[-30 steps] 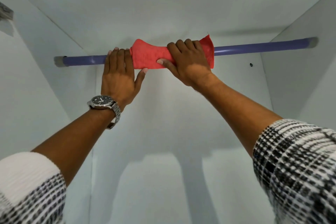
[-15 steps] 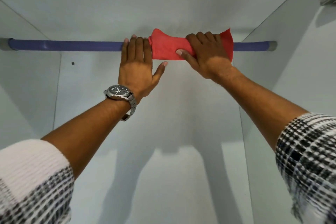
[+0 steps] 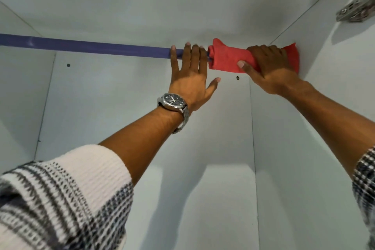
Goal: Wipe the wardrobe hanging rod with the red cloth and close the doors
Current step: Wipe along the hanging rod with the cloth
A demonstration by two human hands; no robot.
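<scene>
A purple hanging rod (image 3: 91, 46) runs across the top of the white wardrobe interior. The red cloth (image 3: 227, 59) is wrapped around the rod at its right end, touching the right side wall. My right hand (image 3: 267, 67) is closed around the cloth and the rod. My left hand (image 3: 190, 75), with a wristwatch, lies flat with fingers spread over the rod just left of the cloth. The rod's right end is hidden by the cloth and my hand.
The white wardrobe ceiling (image 3: 162, 2), back panel (image 3: 142, 107) and right side wall (image 3: 324, 107) enclose the space. A metal door hinge (image 3: 355, 11) sits at the upper right. Small holes dot the back panel.
Both hands and the cloth have slid right along the rod, from the middle to its right end against the side wall.
</scene>
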